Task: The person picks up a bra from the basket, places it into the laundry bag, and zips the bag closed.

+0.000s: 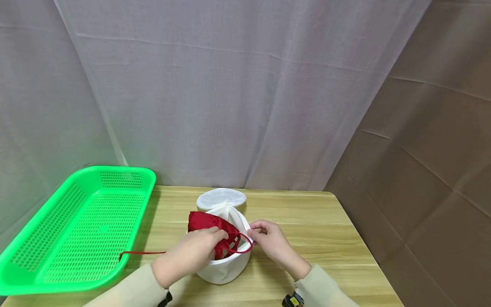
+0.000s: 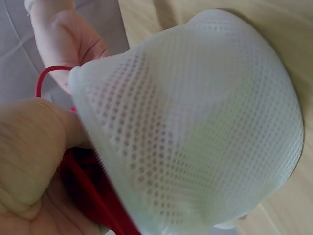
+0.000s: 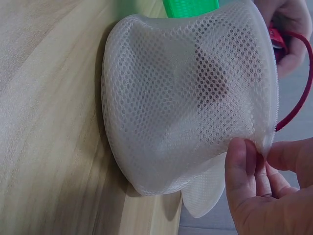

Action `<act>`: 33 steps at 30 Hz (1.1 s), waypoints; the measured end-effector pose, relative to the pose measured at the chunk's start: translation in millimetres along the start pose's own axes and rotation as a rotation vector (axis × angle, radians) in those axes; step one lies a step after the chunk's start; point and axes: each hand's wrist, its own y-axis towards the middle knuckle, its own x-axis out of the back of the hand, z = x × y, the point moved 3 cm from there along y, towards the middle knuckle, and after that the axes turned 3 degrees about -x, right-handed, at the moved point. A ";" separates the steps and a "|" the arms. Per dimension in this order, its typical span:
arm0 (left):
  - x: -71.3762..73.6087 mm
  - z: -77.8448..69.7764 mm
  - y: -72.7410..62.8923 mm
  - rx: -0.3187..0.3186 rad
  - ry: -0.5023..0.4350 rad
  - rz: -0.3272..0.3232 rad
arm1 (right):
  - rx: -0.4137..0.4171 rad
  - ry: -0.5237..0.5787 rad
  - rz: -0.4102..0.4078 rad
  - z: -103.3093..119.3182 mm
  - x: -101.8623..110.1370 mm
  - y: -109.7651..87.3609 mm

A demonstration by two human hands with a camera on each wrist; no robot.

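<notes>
A round white mesh laundry bag (image 1: 224, 273) stands upright on the table, its mouth unzipped and its lid (image 1: 221, 198) folded back behind. My left hand (image 1: 193, 251) grips a red cloth garment (image 1: 205, 221) with thin cords at the bag's mouth. The garment lies partly inside and partly above the rim; its exact kind is hard to tell. One red cord (image 3: 299, 105) loops over the rim on the right. My right hand (image 1: 274, 243) pinches the bag's rim between thumb and fingers, as the right wrist view shows. Some left fingertips are hidden in the cloth.
A large green plastic basket (image 1: 143, 204) with a perforated bottom stands on the left. Another red cord end (image 1: 143, 253) reaches over its near right edge. Behind the wooden table (image 1: 307, 213) hangs a grey curtain (image 1: 192, 106), with a brown cloth (image 1: 433, 170) at right.
</notes>
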 end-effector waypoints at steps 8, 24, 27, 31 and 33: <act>-17.4 2.8 -1.0 0.019 -0.057 0.040 | 0.012 -0.029 0.006 23.5 -4.9 -14.0; 3.1 20.9 -6.0 0.095 -0.253 0.062 | 0.011 -0.025 -0.015 -2.1 0.3 -2.4; 9.9 27.4 -6.8 0.108 -0.325 0.023 | 0.014 -0.032 -0.017 -2.2 0.8 -2.4; 19.0 41.0 -7.7 0.128 -0.356 -0.095 | 0.021 -0.027 -0.012 -2.5 0.4 -2.5; 22.1 50.0 -8.5 0.155 -0.345 -0.163 | 0.022 -0.024 -0.010 -2.6 -0.2 -2.5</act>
